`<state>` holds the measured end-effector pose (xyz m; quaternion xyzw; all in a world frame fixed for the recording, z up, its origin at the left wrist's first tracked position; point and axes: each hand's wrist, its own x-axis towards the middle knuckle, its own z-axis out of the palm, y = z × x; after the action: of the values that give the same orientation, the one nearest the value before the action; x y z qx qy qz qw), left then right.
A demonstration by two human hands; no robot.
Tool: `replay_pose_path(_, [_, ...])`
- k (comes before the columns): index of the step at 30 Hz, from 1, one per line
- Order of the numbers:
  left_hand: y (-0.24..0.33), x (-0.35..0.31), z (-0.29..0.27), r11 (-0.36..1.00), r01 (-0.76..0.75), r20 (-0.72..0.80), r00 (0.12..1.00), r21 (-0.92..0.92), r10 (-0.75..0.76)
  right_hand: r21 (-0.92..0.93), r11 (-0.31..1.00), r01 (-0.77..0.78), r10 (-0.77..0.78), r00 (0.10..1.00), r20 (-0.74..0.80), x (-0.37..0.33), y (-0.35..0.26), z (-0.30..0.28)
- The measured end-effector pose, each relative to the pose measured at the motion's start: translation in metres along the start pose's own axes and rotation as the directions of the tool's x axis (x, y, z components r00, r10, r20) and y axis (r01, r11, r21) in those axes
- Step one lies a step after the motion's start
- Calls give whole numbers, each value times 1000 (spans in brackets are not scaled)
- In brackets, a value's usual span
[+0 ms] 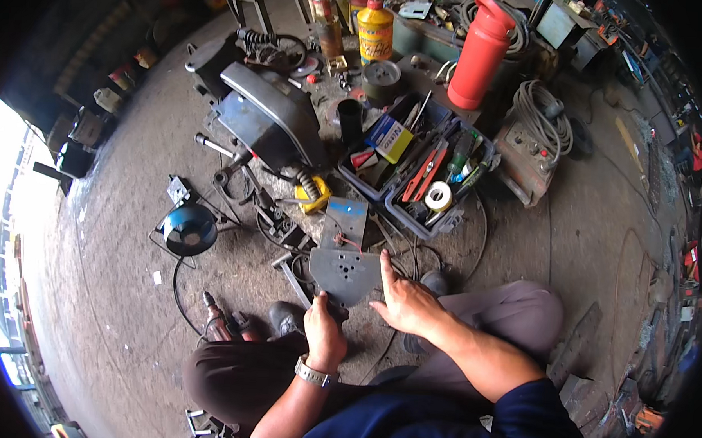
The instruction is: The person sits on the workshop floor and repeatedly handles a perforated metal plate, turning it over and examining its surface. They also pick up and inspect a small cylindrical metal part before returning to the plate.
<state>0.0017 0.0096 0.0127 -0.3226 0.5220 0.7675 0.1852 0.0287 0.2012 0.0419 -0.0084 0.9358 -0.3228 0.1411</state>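
My left hand (pixel 324 332), with a watch (pixel 313 371) on its wrist, grips the lower edge of a dark grey metal plate (pixel 344 277). The plate has clipped lower corners and several drilled holes near its middle. My right hand (pixel 407 301) has its index finger stretched to the plate's upper right corner and its thumb apart; it holds nothing. Whether the fingertip presses on the edge I cannot tell. Just beyond the plate lies another flat metal piece (pixel 345 217) with blue marks. The fingers of my left hand under the plate are hidden.
An open toolbox (pixel 390 209) full of hand tools stands ahead, with a red bottle (pixel 481 56) behind it. A grey machine (pixel 269 117) stands ahead left. A blue round lamp-like thing (pixel 189 230) and a power drill (pixel 217 323) lie left; a cable-topped box (pixel 526 160) sits right.
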Motion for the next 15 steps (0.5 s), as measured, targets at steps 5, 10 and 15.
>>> replay_pose_path(5, [3,-6,0,982,-146,68,988,116,139,29,998,-49,48,999,20,-2,-10,-6])
replay_pose_path(10, [1,6,4,1000,-3,30,1000,17,2,-16,996,-87,87,995,40,4,-7,-6])
replay_pose_path(15, [-3,12,-4,1000,18,60,998,24,-19,-8,992,-124,125,989,85,5,-12,-9])
